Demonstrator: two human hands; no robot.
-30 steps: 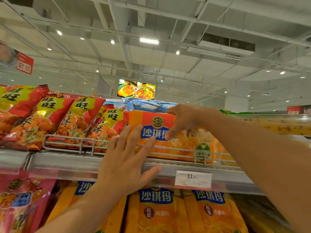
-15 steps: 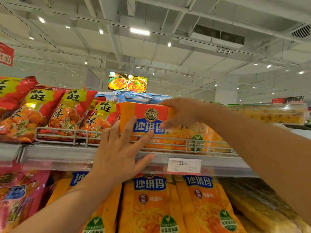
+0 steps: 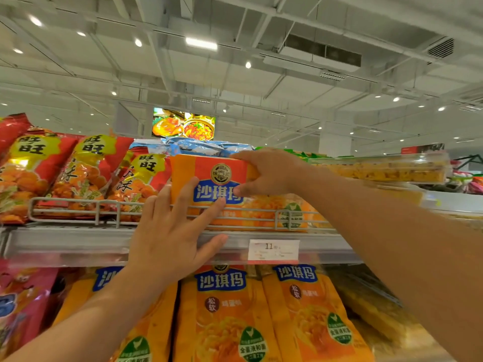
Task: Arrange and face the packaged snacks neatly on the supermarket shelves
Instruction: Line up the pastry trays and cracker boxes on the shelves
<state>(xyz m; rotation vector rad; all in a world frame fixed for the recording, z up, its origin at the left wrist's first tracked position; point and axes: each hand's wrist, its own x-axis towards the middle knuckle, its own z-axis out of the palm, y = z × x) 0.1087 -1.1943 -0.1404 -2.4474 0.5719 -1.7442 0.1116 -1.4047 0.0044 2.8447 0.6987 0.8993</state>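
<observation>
a: where's the pack?
b: orange sachima pack stands on the top shelf, behind the wire front rail, label facing out. red snack bags lean just left of it, touching its left edge.
a: right hand?
b: right hand grips the pack's upper right corner. fingers curled over the top edge, thumb pressed on the front by the blue label.
a: left?
b: left hand is flat, fingers straight and spread. fingertips press the pack's front across the rail, thumb lies along the shelf edge. not gripping anything.
a: pack upright?
b: roughly upright, top leaning slightly back. bottom edge hidden by the rail and left hand, can't tell how it sits.
a: around it?
b: blue bags lie behind and above the pack. clear tubs to the right on the same level, blurred. price tag on the shelf lip, just right of the left thumb. lower shelf: more orange sachima bags facing front, pink bags at far left.
</observation>
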